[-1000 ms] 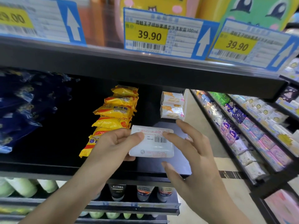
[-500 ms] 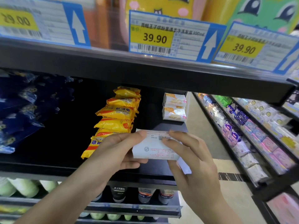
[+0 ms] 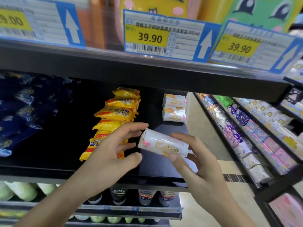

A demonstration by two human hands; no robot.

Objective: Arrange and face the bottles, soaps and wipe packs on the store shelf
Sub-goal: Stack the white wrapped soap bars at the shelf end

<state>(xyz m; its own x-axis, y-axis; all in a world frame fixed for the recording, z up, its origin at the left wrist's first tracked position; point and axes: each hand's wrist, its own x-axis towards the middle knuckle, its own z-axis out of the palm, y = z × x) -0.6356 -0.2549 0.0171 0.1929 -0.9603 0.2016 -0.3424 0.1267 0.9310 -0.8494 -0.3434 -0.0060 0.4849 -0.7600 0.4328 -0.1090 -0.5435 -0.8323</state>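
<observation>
The right hand (image 3: 200, 163) pinches the small white wrapped soap bar (image 3: 164, 145) over the black shelf's (image 3: 157, 174) front edge. The left hand (image 3: 111, 154) is open beside it. The bar looks light, hard and slippery; hold its long sides.

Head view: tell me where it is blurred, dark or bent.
Head view: the left price tag and the aisle packs at right are smeared; the middle shelf's back sinks into black; the upper shelf edge bows from the wide lens; the soap bar in the hands is slightly soft, its print still readable.
</observation>
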